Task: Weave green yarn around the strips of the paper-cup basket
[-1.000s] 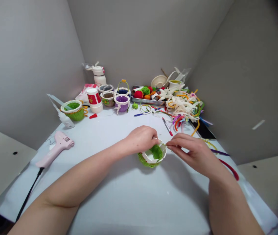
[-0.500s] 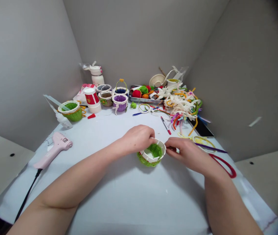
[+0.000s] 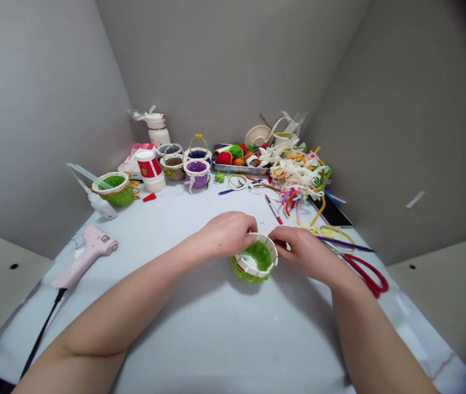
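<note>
A small white basket (image 3: 263,255) with upright slats round its rim and green yarn wound about its lower wall stands on the table in front of me. My left hand (image 3: 233,232) is closed on its far left rim, thumb and fingers partly hidden behind the slats. At the right side of the rim is my right hand (image 3: 304,249), its fingers bent and pinched together against the basket's outer side. What those fingertips hold, if anything, is hidden. Red-handled scissors (image 3: 384,283) lie beside my right wrist.
To the left lie a pink glue gun (image 3: 87,254) with a black cord, a glue bottle (image 3: 104,205) and a green basket (image 3: 120,194). Several finished baskets, including a purple one (image 3: 197,176), stand behind. A yarn tray (image 3: 241,169), pipe cleaners (image 3: 298,175) and a marker (image 3: 274,209) are farther right.
The view has shifted slightly, so the background things sit farther left. My right hand has moved in closer to the basket's rim. The left hand keeps its grip. More of the scissors shows.
</note>
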